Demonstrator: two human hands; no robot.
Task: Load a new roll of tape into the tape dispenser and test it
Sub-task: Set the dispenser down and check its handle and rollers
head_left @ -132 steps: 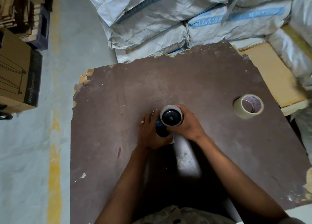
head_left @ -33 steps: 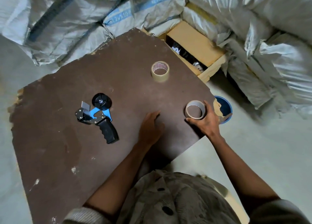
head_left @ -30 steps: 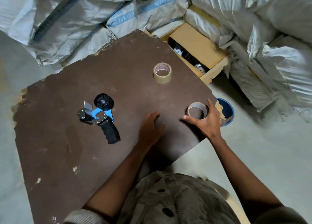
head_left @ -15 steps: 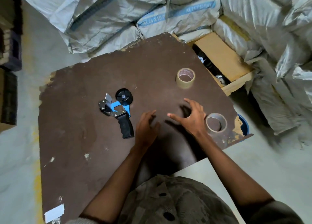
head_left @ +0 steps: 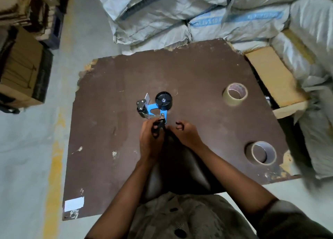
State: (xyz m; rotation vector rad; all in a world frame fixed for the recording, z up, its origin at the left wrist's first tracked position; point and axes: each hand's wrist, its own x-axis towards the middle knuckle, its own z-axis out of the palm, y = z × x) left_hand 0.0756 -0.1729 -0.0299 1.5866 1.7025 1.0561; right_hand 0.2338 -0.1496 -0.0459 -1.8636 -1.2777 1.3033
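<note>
The tape dispenser (head_left: pixel 155 105), blue frame with a bare black spool and black handle, lies on the brown board (head_left: pixel 108 130). My left hand (head_left: pixel 150 139) is wrapped around its black handle. My right hand (head_left: pixel 186 134) hovers just right of the handle, fingers curled, holding nothing. A roll of tan tape (head_left: pixel 235 94) sits at the far right of the board. An empty grey cardboard core (head_left: pixel 262 152) stands near the right front corner.
Stacked white woven sacks (head_left: pixel 180 13) line the back and right side. A tan box (head_left: pixel 275 78) sits beside the board's right edge. Cardboard boxes (head_left: pixel 19 73) stand at the left on the grey floor with a yellow line (head_left: pixel 54 166).
My right hand let go of the empty core at the board's right and came back to the middle. My left hand moved from flat on the board onto the dispenser's handle.
</note>
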